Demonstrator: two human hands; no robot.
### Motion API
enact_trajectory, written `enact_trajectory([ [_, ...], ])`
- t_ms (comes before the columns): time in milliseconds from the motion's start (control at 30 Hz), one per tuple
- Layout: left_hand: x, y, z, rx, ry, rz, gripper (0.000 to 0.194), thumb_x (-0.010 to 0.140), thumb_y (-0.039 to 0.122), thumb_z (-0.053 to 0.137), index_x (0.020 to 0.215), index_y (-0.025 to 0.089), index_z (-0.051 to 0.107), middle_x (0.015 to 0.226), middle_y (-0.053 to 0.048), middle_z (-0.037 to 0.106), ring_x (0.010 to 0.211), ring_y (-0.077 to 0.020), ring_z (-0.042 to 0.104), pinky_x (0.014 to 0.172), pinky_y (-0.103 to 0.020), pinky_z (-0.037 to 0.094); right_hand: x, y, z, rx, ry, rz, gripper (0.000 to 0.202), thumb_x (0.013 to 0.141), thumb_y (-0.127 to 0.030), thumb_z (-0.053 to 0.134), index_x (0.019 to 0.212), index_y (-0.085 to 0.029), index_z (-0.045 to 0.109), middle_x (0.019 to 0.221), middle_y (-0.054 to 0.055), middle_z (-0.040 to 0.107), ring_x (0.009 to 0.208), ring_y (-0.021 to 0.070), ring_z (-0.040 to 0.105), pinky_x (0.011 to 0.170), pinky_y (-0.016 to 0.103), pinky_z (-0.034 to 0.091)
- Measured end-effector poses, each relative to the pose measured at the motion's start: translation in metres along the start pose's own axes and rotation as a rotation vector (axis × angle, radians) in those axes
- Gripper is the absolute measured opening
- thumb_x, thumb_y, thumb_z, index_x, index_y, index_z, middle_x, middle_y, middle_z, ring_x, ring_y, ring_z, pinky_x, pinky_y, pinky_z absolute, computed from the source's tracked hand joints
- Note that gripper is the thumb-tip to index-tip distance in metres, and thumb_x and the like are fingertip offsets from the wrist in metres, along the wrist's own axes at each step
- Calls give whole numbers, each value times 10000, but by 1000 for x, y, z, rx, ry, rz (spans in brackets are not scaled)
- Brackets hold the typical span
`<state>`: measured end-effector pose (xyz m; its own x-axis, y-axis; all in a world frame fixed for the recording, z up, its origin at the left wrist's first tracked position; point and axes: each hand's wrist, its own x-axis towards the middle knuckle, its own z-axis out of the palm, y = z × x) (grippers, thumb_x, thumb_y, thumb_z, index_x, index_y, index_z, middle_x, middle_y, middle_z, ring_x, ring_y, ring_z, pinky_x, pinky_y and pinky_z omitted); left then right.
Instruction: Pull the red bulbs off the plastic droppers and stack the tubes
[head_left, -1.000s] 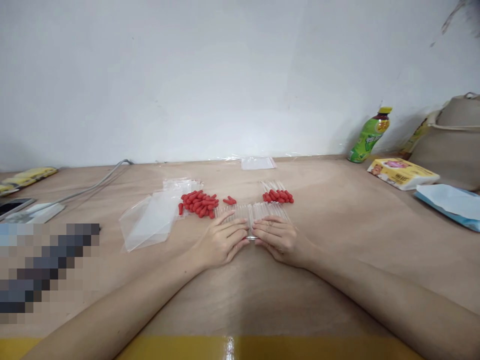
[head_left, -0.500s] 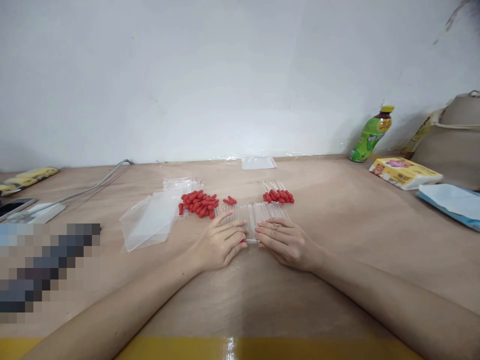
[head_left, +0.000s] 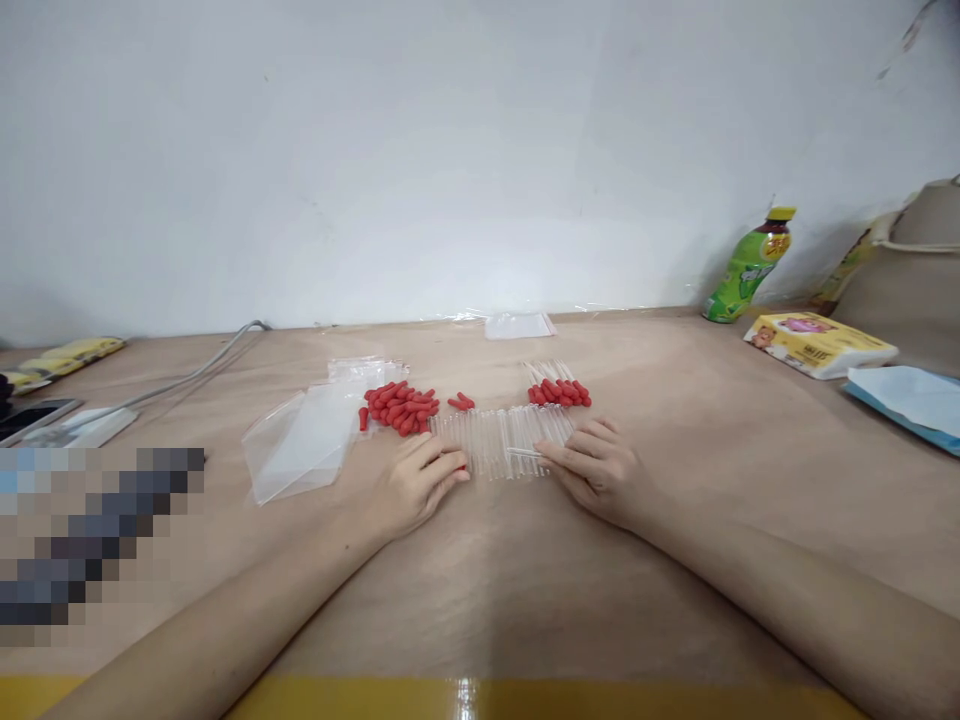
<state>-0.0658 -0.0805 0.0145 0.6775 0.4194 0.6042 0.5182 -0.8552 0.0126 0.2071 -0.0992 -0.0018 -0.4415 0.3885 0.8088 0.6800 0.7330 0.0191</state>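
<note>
A row of clear thin tubes (head_left: 487, 445), like dropper glass, lies side by side on the table between my hands. My right hand (head_left: 596, 465) is closed, its fingertips pinching one clear tube (head_left: 523, 453) that points left over the row. My left hand (head_left: 421, 482) rests at the row's left end with fingers curled together. A bit of a red rubber bulb (head_left: 461, 468) shows at its fingertips. Beyond it lies a heap of red rubber bulbs (head_left: 401, 408), with a few loose bulbs (head_left: 461, 401) beside it. Behind the row are droppers with red bulbs (head_left: 559, 392).
Clear zip bags (head_left: 307, 440) lie left of the heap, and another bag (head_left: 519, 326) near the wall. A green bottle (head_left: 746, 270), a tissue pack (head_left: 817, 342) and a blue-white packet (head_left: 904, 400) stand or lie at right. A grey cable (head_left: 202, 375) runs at left.
My hands have moved apart from the middle of the row, left hand leftward, right hand rightward. The pinched tube has swung up from the row's near edge and moved right.
</note>
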Motion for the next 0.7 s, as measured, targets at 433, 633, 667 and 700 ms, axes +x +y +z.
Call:
enact_trajectory([
  [433,2,-4,5,-12,152,-163,475,852,47,375,1302,200,381,975,-88,424,923,-174,465,778,-330,471,28,-2,10,62,26,264,182,807,-171,505,899,-182,662,657,18,652,619,137,514,678,301,354],
  [633,3,-9,2,49,148,-177,461,845,49,360,1282,193,400,933,-70,433,892,-166,489,763,-322,481,41,-5,28,-11,-36,160,180,807,-156,482,799,-153,662,587,23,614,609,146,476,653,292,314],
  [667,4,-9,0,65,143,-188,432,849,59,365,1258,189,416,941,-71,444,894,-166,499,763,-320,483,41,-7,31,-47,-52,141,180,803,-148,480,769,-151,656,585,28,605,616,150,469,647,293,301],
  [700,5,-8,-2,80,139,-201,392,854,73,374,1225,185,435,955,-73,458,904,-168,510,769,-321,484,40,-9,33,-79,-71,131,180,797,-140,480,739,-150,649,585,34,594,624,153,461,644,293,288],
])
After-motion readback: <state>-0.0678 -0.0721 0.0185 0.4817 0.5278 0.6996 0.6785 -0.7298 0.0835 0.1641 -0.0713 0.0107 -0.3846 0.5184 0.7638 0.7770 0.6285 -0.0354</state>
